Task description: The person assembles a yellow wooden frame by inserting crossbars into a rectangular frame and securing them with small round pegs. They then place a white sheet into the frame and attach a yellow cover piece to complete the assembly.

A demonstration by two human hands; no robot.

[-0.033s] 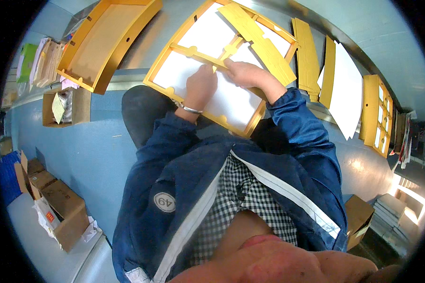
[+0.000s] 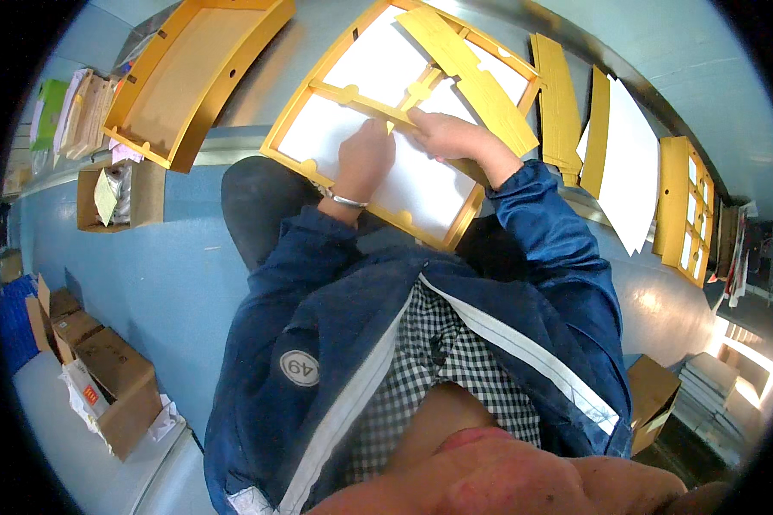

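A yellow cardboard tray point(image 2: 288, 137) with a white lining rests tilted across my lap and the bench edge. A long yellow cardboard divider point(image 2: 352, 96) crosses it, with notched tabs along the walls. My left hand point(image 2: 368, 161) is closed at the near side of the divider, fingertips pinched by a small yellow point of it; its fingers are partly hidden. My right hand point(image 2: 455, 140) grips the divider's middle, thumb on top and fingers curled below. A loose folded yellow strip point(image 2: 468, 69) lies slantwise over the tray's far right part.
At the far left stands another yellow tray point(image 2: 202, 73). To the right lie yellow cardboard strips point(image 2: 558, 107), white sheets point(image 2: 627, 163) and a yellow compartmented box point(image 2: 678, 206). Cartons point(image 2: 116, 369) stand at the lower left; a small open carton point(image 2: 150, 193) sits beside the bench.
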